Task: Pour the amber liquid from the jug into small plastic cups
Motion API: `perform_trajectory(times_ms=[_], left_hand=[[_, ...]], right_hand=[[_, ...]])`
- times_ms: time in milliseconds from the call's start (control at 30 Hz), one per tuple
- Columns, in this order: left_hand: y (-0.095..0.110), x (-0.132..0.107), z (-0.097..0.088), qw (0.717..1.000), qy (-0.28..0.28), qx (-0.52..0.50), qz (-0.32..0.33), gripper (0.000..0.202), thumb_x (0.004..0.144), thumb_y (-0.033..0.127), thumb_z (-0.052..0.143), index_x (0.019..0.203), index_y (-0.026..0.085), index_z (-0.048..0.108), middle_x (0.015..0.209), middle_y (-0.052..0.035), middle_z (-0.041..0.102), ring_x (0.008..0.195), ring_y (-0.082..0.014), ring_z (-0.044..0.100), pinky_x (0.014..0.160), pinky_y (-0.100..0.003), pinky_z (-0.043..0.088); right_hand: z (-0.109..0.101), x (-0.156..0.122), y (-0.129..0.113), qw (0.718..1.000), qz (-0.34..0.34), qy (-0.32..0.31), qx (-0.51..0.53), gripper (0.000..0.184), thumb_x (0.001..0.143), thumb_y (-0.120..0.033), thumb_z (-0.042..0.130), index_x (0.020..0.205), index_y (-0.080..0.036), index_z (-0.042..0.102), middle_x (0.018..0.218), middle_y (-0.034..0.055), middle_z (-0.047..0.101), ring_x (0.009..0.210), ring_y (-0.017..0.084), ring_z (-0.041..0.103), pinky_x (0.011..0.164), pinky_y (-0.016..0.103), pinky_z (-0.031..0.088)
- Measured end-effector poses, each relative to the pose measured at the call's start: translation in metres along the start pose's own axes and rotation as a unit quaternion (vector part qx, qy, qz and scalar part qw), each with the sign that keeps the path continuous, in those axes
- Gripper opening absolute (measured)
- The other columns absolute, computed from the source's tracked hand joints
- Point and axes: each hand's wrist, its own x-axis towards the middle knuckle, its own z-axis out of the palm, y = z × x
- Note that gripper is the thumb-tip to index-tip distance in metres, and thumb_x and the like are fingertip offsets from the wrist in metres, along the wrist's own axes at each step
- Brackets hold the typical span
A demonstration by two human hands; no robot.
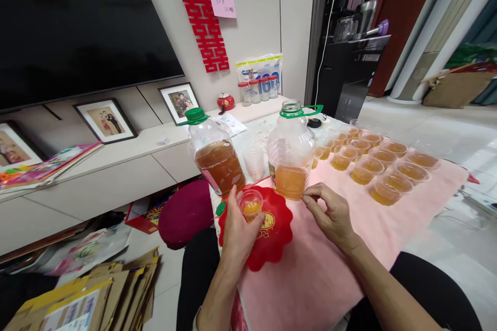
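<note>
My left hand [237, 227] is wrapped round a small clear plastic cup [251, 204] with a little orange liquid in it, held over a red scalloped tray [275, 235]. My right hand [330, 212] rests on the pink cloth [330, 269] with its fingers curled in a pinch beside the base of an uncapped jug [291, 152] holding orange liquid. What the pinch holds, if anything, does not show. A second jug [215, 155] with a green cap stands to the left, fuller and darker.
Several filled cups [373, 163] stand in rows on the cloth at the right. A stack of empty cups [254, 163] sits between the jugs. Behind is a low cabinet [116, 165] with framed photos; cardboard [97, 295] lies on the floor at left.
</note>
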Motion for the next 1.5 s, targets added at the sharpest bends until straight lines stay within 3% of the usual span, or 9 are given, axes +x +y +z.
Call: perform_trajectory(times_ms=[200,500,700,933,1167,1500], left_hand=[[-0.007,0.007,0.003,1.0,0.001,-0.017,0.004,0.102,0.073,0.026,0.075,0.159,0.013,0.022,0.147,-0.0174,0.055,0.139,-0.0256,0.055,0.125,-0.047,0.04],[-0.004,0.003,0.003,0.999,-0.004,-0.039,0.019,0.102,0.069,0.032,0.077,0.156,0.015,0.025,0.141,-0.0158,0.058,0.136,-0.0262,0.057,0.123,-0.048,0.042],[0.003,-0.008,0.007,0.997,-0.023,-0.074,0.018,0.1,0.065,0.035,0.078,0.151,0.019,0.03,0.136,-0.0147,0.061,0.133,-0.028,0.059,0.119,-0.051,0.045],[0.008,-0.02,0.014,0.991,-0.093,-0.089,0.033,0.1,0.069,0.034,0.077,0.154,0.02,0.027,0.14,-0.0135,0.059,0.136,-0.0264,0.057,0.117,-0.046,0.048],[0.011,-0.027,0.017,0.987,-0.138,-0.068,0.044,0.093,0.074,0.038,0.074,0.152,0.022,0.026,0.146,-0.0121,0.056,0.135,-0.0245,0.057,0.12,-0.05,0.044],[-0.001,-0.027,0.019,0.989,-0.13,-0.036,0.064,0.094,0.078,0.044,0.074,0.156,0.03,0.024,0.15,-0.0105,0.052,0.14,-0.0265,0.054,0.122,-0.058,0.042]], right_hand=[[0.001,-0.002,0.0,0.999,0.017,-0.036,0.007,0.023,0.102,-0.041,0.059,0.093,-0.02,0.065,0.081,-0.0026,0.065,0.069,0.01,0.06,0.063,0.027,0.054],[0.005,-0.003,-0.003,0.989,0.089,-0.102,0.067,0.028,0.101,-0.045,0.059,0.09,-0.02,0.065,0.076,-0.0041,0.062,0.065,0.009,0.057,0.062,0.027,0.052],[0.005,-0.002,-0.011,0.954,0.184,-0.165,0.173,0.036,0.101,-0.051,0.057,0.086,-0.019,0.064,0.072,-0.0048,0.061,0.062,0.009,0.058,0.06,0.026,0.051],[0.01,-0.001,-0.019,0.899,0.273,-0.203,0.275,0.039,0.099,-0.054,0.06,0.084,-0.019,0.061,0.07,-0.0059,0.06,0.061,0.01,0.059,0.061,0.027,0.052],[0.017,-0.004,-0.011,0.87,0.315,-0.221,0.309,0.039,0.097,-0.053,0.063,0.08,-0.019,0.06,0.066,-0.0075,0.057,0.056,0.008,0.053,0.056,0.025,0.047],[0.016,-0.005,-0.015,0.836,0.359,-0.22,0.352,0.032,0.097,-0.047,0.066,0.086,-0.017,0.063,0.07,-0.0069,0.059,0.055,0.007,0.053,0.055,0.024,0.049]])
